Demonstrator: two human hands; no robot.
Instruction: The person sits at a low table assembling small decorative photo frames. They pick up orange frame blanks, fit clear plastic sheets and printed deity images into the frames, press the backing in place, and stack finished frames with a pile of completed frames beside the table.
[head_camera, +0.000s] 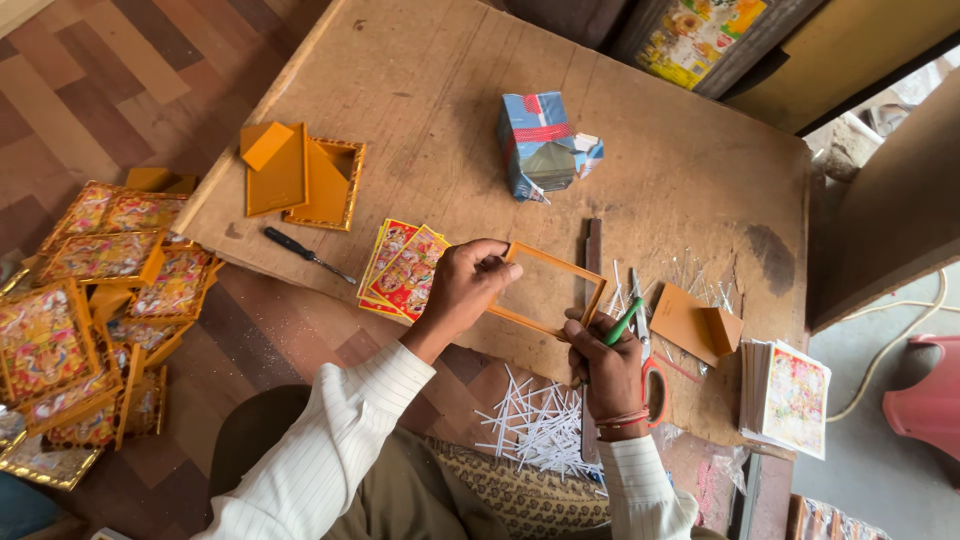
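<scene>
Orange frame (548, 290), left hand (468, 285), pen-holding right hand (608, 362)

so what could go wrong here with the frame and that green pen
The left hand pinches only one corner of the orange frame, so it could shift as the green pen in the right hand presses its edge. The red scissors beside that wrist could be knocked off the board.

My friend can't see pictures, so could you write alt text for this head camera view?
A person's left hand holds an orange frame on a wooden table, while the right hand grips a green pen. Printed cards lie beside it, finished frames on the floor.
</scene>
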